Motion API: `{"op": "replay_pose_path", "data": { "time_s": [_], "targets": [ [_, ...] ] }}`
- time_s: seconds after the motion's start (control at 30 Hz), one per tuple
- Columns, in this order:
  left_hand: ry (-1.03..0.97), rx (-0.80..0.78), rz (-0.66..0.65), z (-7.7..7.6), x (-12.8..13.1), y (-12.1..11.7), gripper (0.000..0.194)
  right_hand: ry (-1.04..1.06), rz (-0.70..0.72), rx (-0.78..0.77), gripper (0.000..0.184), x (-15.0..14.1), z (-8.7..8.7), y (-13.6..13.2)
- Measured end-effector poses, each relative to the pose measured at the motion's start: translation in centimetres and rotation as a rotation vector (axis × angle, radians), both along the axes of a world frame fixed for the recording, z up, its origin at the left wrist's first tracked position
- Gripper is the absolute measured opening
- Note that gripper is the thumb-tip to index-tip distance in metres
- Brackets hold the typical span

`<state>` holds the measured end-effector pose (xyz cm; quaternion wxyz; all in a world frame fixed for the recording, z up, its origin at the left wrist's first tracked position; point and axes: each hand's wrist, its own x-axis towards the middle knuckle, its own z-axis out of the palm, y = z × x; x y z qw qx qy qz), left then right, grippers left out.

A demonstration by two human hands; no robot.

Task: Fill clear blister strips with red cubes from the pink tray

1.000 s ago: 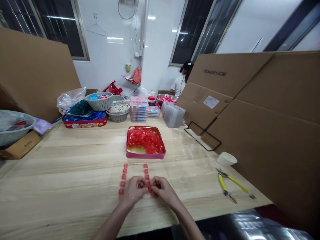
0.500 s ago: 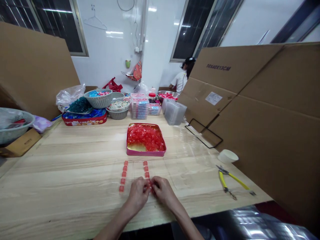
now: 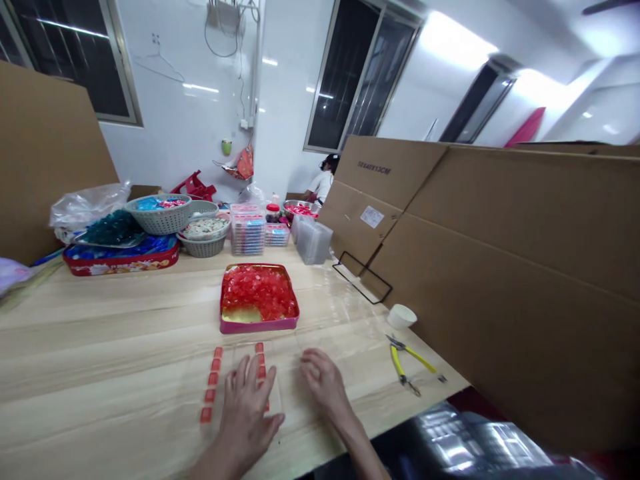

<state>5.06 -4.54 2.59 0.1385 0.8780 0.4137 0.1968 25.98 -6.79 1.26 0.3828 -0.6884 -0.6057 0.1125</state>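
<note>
Two columns of small red square pieces (image 3: 213, 379) lie on a clear plastic sheet or tray, whose outline is faint. My left hand (image 3: 247, 413) is open with fingers spread over the right column, partly covering its red pieces (image 3: 261, 359). To the right of that column, my right hand (image 3: 324, 383) is low over the table, its fingers curled together. Whether anything is between those fingertips is hidden. Just beyond both hands stands a pink-rimmed square tin (image 3: 260, 327) of loose translucent red pieces (image 3: 257, 290), with a bare golden patch at its front.
Yellow-handled pliers (image 3: 407, 357), a white cup-like roll (image 3: 401, 317) and a black wire frame (image 3: 363, 283) lie at right, beside a cardboard wall (image 3: 475, 267). Behind are stacked clear boxes (image 3: 247, 230), baskets (image 3: 203, 247) and a red tin (image 3: 120, 263). A person (image 3: 323, 183) sits beyond.
My hands, earlier together at the lower end of the right column, have separated. The left has spread its fingers over the pieces; the right has moved off to the right. The view has turned right.
</note>
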Motion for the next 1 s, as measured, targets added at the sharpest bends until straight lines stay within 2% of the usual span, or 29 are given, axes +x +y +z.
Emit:
{"op": "replay_pose_path", "data": {
  "time_s": [0.03,0.1,0.17,0.23,0.3,0.43,0.57,0.67,0.73,0.83,0.93,1.0],
  "targets": [
    [0.071,0.015,-0.043,0.4,0.0,0.3,0.064,-0.066,-0.083,0.024,0.023,1.5,-0.3,0.3],
    [0.194,-0.017,-0.114,0.9,-0.2,1.0,0.068,-0.156,-0.172,-0.002,0.032,4.2,-0.9,0.8],
    [0.274,-0.076,-0.14,1.0,-1.0,1.7,0.061,-0.17,-0.162,-0.073,0.039,5.7,-1.3,0.9],
    [0.317,-0.123,-0.133,0.8,-2.4,2.3,0.058,-0.147,-0.111,-0.103,0.038,5.6,-1.6,0.7],
    [0.35,-0.151,-0.103,0.1,-4.5,2.8,0.058,-0.127,-0.063,-0.097,0.032,4.0,-1.8,0.4],
    [0.401,-0.104,-0.03,-2.5,-10.1,3.9,0.057,-0.077,0.035,-0.074,0.025,-1.5,-2.2,-0.2],
    [0.371,0.165,-0.02,-4.4,-16.0,5.2,0.059,0.026,0.206,0.053,0.033,-6.5,-1.9,0.6],
    [0.319,0.396,0.003,-4.3,-18.1,5.8,0.065,0.11,0.32,0.064,0.035,-7.5,0.1,2.9],
    [0.261,0.504,0.037,-4.2,-17.5,5.9,0.071,0.078,0.301,0.056,0.028,-6.6,2.0,5.4],
    [0.171,0.611,-0.028,-4.8,-13.6,5.6,0.076,-0.094,0.184,-0.012,0.027,-4.1,4.1,10.3],
    [0.153,0.607,-0.167,-6.2,-7.9,5.1,0.076,-0.153,0.169,-0.086,0.035,-2.1,4.6,14.8],
    [0.129,0.584,-0.231,-7.1,-4.8,4.8,0.078,-0.158,0.2,-0.129,0.034,-1.5,4.3,16.7]
  ]
}}
